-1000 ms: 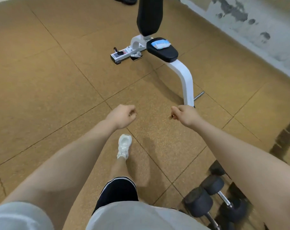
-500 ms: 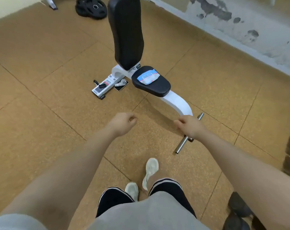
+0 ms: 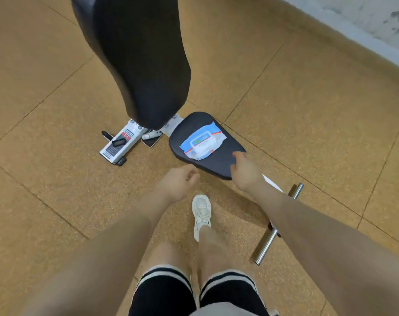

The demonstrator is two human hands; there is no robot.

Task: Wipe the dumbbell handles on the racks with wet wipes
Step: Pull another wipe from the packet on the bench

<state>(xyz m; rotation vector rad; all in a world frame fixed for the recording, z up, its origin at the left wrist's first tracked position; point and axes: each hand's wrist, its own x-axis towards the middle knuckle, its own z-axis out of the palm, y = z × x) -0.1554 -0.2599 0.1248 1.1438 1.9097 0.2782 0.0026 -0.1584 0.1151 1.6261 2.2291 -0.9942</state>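
1. Right hand: fingers extended and relaxed, reaching over the near edge of the black seat pad; it holds nothing, fingertips just short of the wet wipes pack.
2. Left hand: fingers curled into a loose fist, empty, hovering above the floor left of the seat.
3. Wipes pack lies flat on the seat pad, below the upright backrest.
4. Change from half a second ago: right hand was curled, near the steel foot bar; it has moved forward to the seat and uncurled. Bench now nearer. Dumbbells out of view.
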